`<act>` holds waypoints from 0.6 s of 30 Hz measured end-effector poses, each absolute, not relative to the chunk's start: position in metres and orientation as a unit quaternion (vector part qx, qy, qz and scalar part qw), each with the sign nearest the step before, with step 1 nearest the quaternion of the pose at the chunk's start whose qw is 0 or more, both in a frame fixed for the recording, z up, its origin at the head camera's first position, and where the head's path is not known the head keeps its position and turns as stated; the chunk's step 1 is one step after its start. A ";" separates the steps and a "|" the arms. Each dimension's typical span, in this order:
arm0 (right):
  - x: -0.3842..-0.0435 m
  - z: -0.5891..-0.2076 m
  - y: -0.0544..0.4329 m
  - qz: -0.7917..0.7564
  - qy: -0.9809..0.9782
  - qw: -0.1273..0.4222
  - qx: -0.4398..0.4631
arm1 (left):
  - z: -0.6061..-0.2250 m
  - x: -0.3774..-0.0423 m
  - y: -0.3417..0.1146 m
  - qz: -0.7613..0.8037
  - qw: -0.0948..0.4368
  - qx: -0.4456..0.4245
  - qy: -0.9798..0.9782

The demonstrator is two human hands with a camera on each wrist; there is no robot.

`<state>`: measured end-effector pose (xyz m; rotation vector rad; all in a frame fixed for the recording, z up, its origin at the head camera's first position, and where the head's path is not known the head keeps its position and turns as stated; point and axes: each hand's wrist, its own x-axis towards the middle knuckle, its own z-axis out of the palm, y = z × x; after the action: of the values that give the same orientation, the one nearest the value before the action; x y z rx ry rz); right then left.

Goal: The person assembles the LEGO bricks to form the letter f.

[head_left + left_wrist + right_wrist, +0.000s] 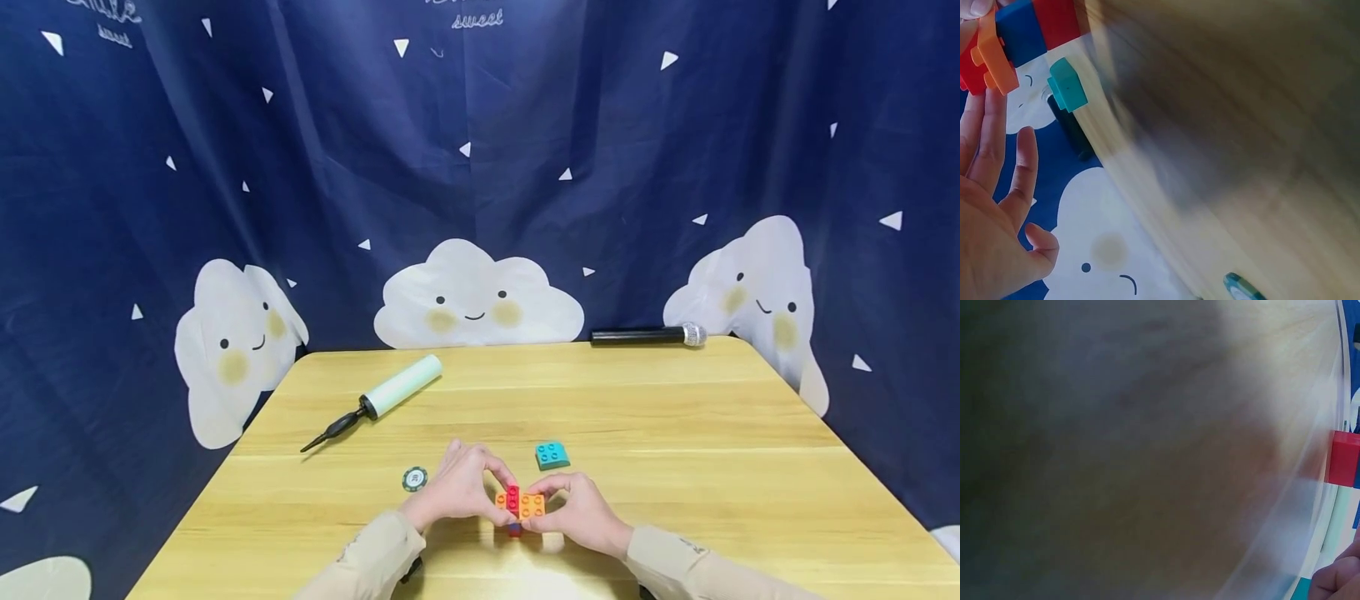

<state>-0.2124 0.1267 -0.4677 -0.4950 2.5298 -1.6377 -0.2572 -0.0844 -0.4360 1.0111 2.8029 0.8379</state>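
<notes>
At the near side of a wooden surface [720, 442], we angle our left hand [461, 485] and right hand [583, 514] toward each other, both pinching a stack of toy bricks [513, 503] between them; a teal brick [552, 455] lies just beyond, and a navy curtain [525, 200] with smiling clouds [476, 292] hangs behind.

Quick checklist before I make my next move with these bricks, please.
1. Left fingers on the top red brick: ok, pinching it.
2. Right fingers on the orange brick: ok.
3. Top red brick fully pressed down: cannot tell.
4. Blue brick between the orange brick and lower red brick: ok.
5. Teal brick attached to the stack: not ok, lying apart.
</notes>
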 end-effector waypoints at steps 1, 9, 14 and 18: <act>-0.212 -0.467 0.127 -0.538 0.827 0.045 -0.160 | -0.436 -0.257 -0.084 0.268 0.022 0.328 0.905; -0.211 -0.466 0.127 -0.544 0.824 0.049 -0.153 | -0.433 -0.254 -0.082 0.247 0.009 0.330 0.911; -0.211 -0.468 0.127 -0.545 0.823 0.051 -0.151 | -0.435 -0.251 -0.082 0.221 -0.017 0.342 0.913; -0.211 -0.468 0.126 -0.540 0.827 0.052 -0.151 | -0.437 -0.248 -0.082 0.198 -0.041 0.347 0.916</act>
<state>-0.2113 0.1261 -0.4685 -0.4587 2.5148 -1.6421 -0.2476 -0.0823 -0.4374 1.1195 2.9547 0.6381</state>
